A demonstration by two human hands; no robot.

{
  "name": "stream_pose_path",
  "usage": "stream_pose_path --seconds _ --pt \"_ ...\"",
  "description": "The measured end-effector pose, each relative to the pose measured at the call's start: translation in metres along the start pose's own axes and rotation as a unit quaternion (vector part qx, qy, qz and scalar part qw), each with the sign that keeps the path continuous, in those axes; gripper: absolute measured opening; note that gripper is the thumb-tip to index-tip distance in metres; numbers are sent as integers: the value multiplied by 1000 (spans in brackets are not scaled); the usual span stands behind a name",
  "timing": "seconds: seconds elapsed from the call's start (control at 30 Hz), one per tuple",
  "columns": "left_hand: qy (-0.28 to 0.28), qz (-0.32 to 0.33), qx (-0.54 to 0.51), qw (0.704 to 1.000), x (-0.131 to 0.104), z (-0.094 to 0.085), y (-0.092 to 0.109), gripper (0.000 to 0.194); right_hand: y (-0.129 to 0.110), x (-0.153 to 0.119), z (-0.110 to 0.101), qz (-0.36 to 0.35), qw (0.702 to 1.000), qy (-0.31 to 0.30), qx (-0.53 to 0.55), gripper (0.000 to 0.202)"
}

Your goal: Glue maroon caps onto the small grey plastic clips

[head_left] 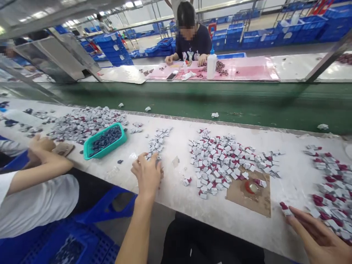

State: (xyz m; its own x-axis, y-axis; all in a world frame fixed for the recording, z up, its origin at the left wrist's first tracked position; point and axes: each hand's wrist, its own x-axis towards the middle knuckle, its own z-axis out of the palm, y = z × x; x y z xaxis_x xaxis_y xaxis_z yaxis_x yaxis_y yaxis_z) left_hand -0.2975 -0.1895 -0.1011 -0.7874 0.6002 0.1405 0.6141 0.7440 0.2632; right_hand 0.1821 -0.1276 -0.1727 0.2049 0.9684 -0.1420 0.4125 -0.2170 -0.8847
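My left hand (147, 172) is over the near end of a narrow row of small grey-white pieces (159, 139). Its fingers are curled and apart, with the tips at the pieces. At the right, my right hand (316, 229) pinches a small red-and-white piece (286, 208) between thumb and fingers. Between my hands lies a large heap of similar white-and-red pieces (213, 161). A cardboard square (247, 200) bears a small round red-rimmed container (251, 187), with one piece beside it. Another heap (330, 187) spreads beyond my right hand.
To the left, a co-worker's arm (44, 167) rests at the table edge near a teal tray (107, 150) of dark pieces. A green conveyor belt (178, 97) runs behind the table. Across it, another person (192, 40) works beside a white bottle (211, 66).
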Motion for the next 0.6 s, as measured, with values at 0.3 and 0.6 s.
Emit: stream_pose_path --seconds 0.3,0.6 --pt "-7 105 -66 992 1 22 12 40 -59 -16 22 17 994 89 58 35" --pt "-15 107 -136 985 -29 38 27 20 -90 -19 52 -82 992 -35 89 12"
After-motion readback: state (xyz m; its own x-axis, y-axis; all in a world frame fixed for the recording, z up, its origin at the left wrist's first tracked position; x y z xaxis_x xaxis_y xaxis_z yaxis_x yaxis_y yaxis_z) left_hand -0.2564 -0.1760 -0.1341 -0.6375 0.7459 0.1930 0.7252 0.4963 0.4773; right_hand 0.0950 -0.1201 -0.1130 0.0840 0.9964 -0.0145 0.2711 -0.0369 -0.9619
